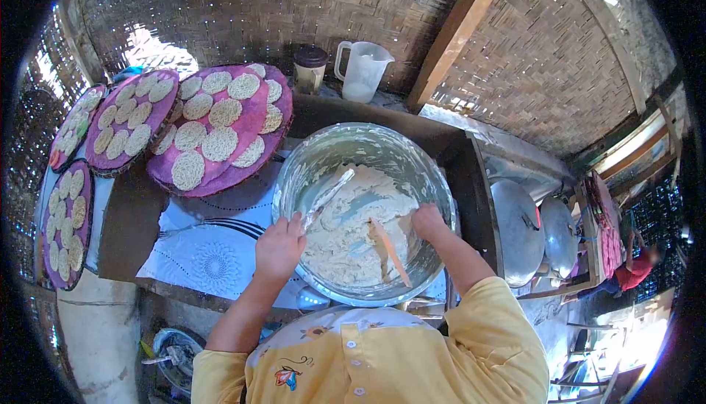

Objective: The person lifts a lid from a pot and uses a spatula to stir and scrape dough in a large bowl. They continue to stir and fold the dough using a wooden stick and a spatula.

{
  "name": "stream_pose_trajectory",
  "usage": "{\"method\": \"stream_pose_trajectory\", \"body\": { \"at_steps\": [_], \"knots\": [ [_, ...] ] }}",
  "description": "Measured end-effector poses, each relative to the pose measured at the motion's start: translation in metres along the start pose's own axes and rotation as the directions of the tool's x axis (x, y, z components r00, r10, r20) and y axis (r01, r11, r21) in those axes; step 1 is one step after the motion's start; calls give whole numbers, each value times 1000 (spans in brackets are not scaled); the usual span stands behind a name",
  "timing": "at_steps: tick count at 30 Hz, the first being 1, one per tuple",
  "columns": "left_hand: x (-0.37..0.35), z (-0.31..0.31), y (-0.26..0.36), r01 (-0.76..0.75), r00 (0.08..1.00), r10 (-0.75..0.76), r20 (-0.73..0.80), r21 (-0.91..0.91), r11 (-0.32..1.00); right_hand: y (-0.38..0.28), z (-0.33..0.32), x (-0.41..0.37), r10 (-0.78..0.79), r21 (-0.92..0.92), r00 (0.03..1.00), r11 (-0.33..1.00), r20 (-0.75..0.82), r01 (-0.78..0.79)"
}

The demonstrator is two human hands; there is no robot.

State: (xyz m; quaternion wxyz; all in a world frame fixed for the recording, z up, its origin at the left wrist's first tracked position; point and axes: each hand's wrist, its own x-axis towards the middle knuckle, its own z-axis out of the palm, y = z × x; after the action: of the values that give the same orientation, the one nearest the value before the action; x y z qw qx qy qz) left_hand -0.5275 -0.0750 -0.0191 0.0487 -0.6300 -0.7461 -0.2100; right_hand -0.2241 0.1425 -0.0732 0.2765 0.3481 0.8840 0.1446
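A large metal bowl [309,165] holds pale dough [353,235] in the middle of the head view. My left hand [279,246] sits at the bowl's near-left rim, closed on a dough-smeared spatula [327,196] that points up into the dough. My right hand [428,221] is inside the bowl at the right, fingers closed on a handful of dough. An orange stick [390,251] lies in the dough between my hands.
Purple round trays [243,121] with several flat dough discs lean at the back left. A patterned cloth [213,249] covers the table. A plastic jug [362,71] and a dark-lidded jar [309,68] stand behind. Metal lids [518,231] lie at right.
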Motion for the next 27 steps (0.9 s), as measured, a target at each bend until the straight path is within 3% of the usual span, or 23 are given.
{"method": "stream_pose_trajectory", "body": {
  "at_steps": [6, 9, 12, 15, 17, 19, 21, 22, 25, 26, 27],
  "knots": [
    [1, -1, 1, 8, 1000, -8, -4, -24, 1000, -6, -9, -5, 45, 36, 997, 998, 64, -47],
    [1, -2, 1, 37, 999, -35, 24, -69, 997, -8, -7, -6, 86, 34, 996, 996, 6, -86],
    [0, 0, 0, -6, 1000, 5, -27, -40, 999, -3, -1, -3, 44, 30, 998, 998, 54, -46],
    [0, -2, 0, -9, 999, 8, -36, -46, 999, 18, -61, -9, 152, 11, 977, 988, 151, -156],
    [0, -2, 1, 22, 1000, -22, 8, -63, 998, 48, -85, -12, 350, -17, 928, 935, -126, -355],
    [0, -2, 1, 36, 999, -33, 36, -71, 997, 81, -96, -12, 545, 155, 797, 838, -258, -523],
    [0, -2, 1, 37, 999, -34, 43, -72, 997, 108, -86, -16, 563, 199, 772, 827, -296, -527],
    [0, -2, 1, 23, 999, -21, 29, -61, 998, 115, -79, -17, 583, 122, 766, 810, -271, -573],
    [0, -3, 0, -2, 1000, 2, -2, -36, 999, 111, -72, -23, 551, 241, 779, 834, -299, -497],
    [0, -3, 0, -1, 1000, 1, -4, -39, 999, 105, -74, -19, 489, 369, 824, 850, -285, -377],
    [-2, -3, 0, 1, 1000, -1, -2, -43, 999, 91, -86, -22, 326, 249, 896, 934, -301, -256]
  ]
}}
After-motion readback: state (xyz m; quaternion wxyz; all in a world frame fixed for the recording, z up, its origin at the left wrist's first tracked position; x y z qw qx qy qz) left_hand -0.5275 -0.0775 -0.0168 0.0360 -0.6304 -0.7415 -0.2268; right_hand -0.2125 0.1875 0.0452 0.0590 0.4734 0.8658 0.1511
